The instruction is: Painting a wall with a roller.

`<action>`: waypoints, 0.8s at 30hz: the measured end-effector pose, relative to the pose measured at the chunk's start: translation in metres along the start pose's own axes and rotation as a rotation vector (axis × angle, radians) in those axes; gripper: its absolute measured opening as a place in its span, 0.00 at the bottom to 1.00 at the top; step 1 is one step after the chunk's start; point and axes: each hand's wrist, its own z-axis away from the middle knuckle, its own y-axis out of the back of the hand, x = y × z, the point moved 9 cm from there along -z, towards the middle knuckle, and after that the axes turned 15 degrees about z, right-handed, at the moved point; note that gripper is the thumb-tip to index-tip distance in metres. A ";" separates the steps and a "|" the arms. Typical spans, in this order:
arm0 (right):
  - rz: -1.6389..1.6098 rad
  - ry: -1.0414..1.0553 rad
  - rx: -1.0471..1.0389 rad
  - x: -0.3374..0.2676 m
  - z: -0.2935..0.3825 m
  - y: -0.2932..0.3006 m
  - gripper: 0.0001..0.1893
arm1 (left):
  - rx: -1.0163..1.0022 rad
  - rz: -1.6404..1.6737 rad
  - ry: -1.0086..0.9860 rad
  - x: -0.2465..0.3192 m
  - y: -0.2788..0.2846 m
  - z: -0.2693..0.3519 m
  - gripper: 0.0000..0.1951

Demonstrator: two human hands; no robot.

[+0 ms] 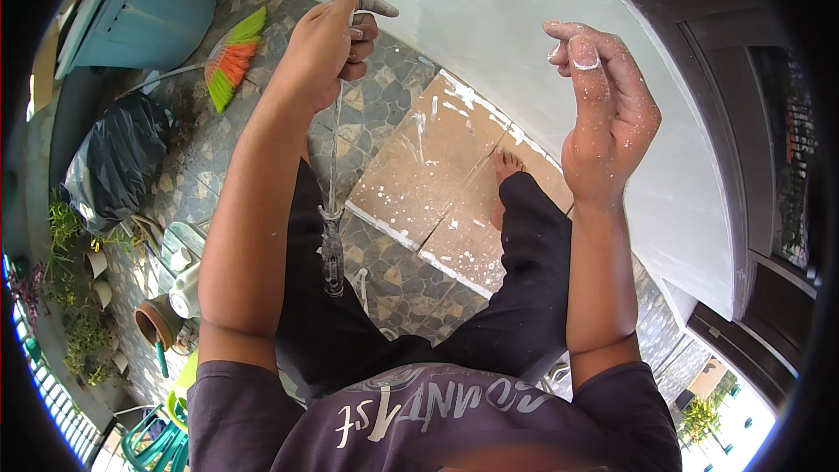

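My left hand (344,46) is closed around a thin metal rod (335,157) smeared with white paint, its index finger stretched out to the right. Below the hand, the rod runs down to a dark handle (333,262) hanging over my left thigh. Its other end passes out of the picture at the top, so the tool's head is hidden. Raised in front of the pale wall (485,0), my right hand (606,98) has bent fingers and holds nothing visible. White paint specks cover it, with more paint around the thumbnail.
Brown sheets (426,157) spotted with white paint lie by the wall on the stone-patterned floor (373,105); my right foot is on them. At left are a blue container (144,13), a green-and-orange broom (234,59), a black plastic bag (118,157) and a pot (157,324). Dark-framed doors stand right.
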 end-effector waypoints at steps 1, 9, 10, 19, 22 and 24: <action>0.053 -0.056 -0.031 0.006 0.002 -0.002 0.09 | -0.006 -0.002 -0.020 0.001 -0.002 -0.002 0.22; 0.077 -0.090 -0.052 0.002 0.000 -0.002 0.08 | 0.051 -0.009 0.025 0.000 0.003 0.001 0.23; 0.077 -0.087 -0.049 0.000 -0.001 -0.002 0.08 | 0.050 -0.009 0.029 -0.001 0.002 0.001 0.23; 0.019 0.002 -0.031 -0.026 -0.006 -0.001 0.06 | 0.048 -0.004 0.062 -0.004 0.004 -0.001 0.15; 0.025 0.010 -0.047 -0.025 -0.008 -0.003 0.05 | 0.052 -0.006 0.031 -0.004 0.008 -0.004 0.16; 0.033 0.028 -0.048 -0.026 -0.008 -0.002 0.05 | 0.035 -0.023 0.006 -0.002 0.007 -0.005 0.17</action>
